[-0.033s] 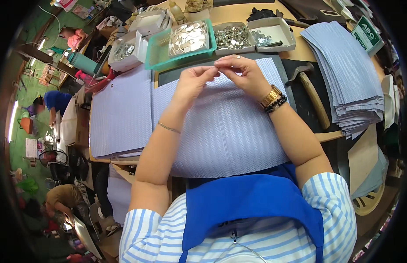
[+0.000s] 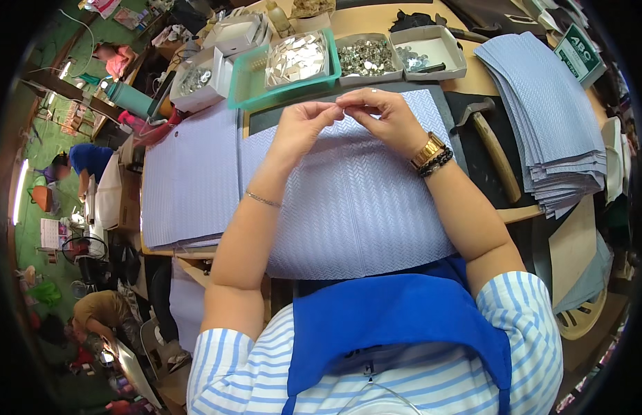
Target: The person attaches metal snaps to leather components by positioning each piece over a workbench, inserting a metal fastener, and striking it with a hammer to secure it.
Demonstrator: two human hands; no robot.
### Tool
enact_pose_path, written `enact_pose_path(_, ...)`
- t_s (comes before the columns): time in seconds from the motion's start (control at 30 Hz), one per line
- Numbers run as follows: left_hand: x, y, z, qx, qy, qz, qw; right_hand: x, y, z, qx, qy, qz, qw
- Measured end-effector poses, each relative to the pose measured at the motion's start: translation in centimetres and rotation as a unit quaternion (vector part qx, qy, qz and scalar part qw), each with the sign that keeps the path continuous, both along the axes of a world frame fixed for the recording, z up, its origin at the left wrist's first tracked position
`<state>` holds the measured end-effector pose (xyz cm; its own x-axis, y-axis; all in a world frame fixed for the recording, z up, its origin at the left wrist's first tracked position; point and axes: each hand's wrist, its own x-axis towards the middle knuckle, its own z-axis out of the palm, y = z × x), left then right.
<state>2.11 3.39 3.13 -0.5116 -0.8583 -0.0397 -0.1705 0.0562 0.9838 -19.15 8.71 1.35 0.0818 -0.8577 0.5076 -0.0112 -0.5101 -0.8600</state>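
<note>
Both my hands meet over the far part of a light blue sheet [image 2: 355,221] with a woven herringbone texture, which lies in front of me. My left hand [image 2: 300,126] is closed in a pinch, its fingertips against those of my right hand [image 2: 387,119]. The right hand is pinched too. Whatever sits between the fingertips is too small and too covered to name. A faint seam runs down the middle of the sheet. To its left rests a stack of similar sheets [image 2: 193,183], the top one bearing a small dark dot near its far edge.
A wooden-handled hammer [image 2: 496,152] lies on a dark mat right of the sheet, beside a fanned stack of blue pieces [image 2: 553,114]. Along the back stand a green basket [image 2: 239,90] with white chips [image 2: 298,61], a box of metal fittings [image 2: 366,59] and a white box [image 2: 445,55] with clear discs.
</note>
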Motion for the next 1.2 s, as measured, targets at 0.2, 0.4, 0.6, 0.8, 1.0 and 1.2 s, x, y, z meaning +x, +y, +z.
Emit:
enact_pose_path(0.2,0.1,-0.8,3.1,-0.126,-0.211,-0.049,0.968,-0.6,0.1,0.4,-0.027,0.129,0.006,0.991)
enact_pose_path(0.4,0.5,-1.6,1.7,-0.161,-0.181,-0.084,0.967,-0.2,-0.3,-0.2,0.014,0.106,-0.054,0.993)
enact_pose_path(0.6,0.5,-1.6,0.3,-0.325,-0.363,-0.019,0.873,-0.6,-0.8,-1.6,0.078,0.156,-0.086,0.981)
enact_pose_path(0.8,1.3,-3.1,-1.3,-0.159,-0.242,-0.01,0.957,0.3,-0.7,-1.4,0.071,0.182,-0.083,0.977)
enact_pose_path(1.0,1.4,-3.6,-1.4,-0.074,-0.145,-0.015,0.986,0.5,-0.9,-1.9,0.02,0.233,-0.09,0.968)
enact_pose_path(1.2,1.5,-3.6,-1.2,-0.021,-0.117,-0.017,0.993,1.0,-0.9,-1.8,-0.024,0.267,-0.108,0.957)
